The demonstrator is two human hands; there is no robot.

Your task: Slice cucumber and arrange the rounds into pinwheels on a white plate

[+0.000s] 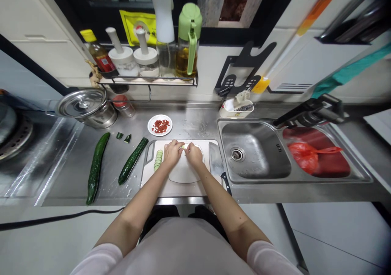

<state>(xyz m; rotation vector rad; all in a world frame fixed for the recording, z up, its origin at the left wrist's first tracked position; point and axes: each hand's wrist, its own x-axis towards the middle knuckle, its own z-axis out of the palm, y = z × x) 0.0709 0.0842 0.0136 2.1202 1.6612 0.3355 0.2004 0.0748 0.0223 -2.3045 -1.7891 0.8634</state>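
Note:
Over the top of a white plate (185,174) with a thin dark rim, both my hands meet. My left hand (172,152) is closed, its fingertips at a small pale-green cucumber slice (183,147). From the other side my right hand (193,154) pinches at the same slice; its fingers partly hide it. Beneath the plate lies a white cutting board (161,187) with a grey handle. A row of overlapping cucumber slices (158,160) rests on the board just left of my left hand. On the board's right side lies a kitchen knife (217,161), its black handle toward me.
Two whole-looking cucumbers (97,167) (132,161) and two cut ends (124,137) lie left of the board. Behind it stands a small dish (159,132) of chopped red bits. A steel pot (87,106) is back left; a double sink (256,157) with a red bag (305,157) is right.

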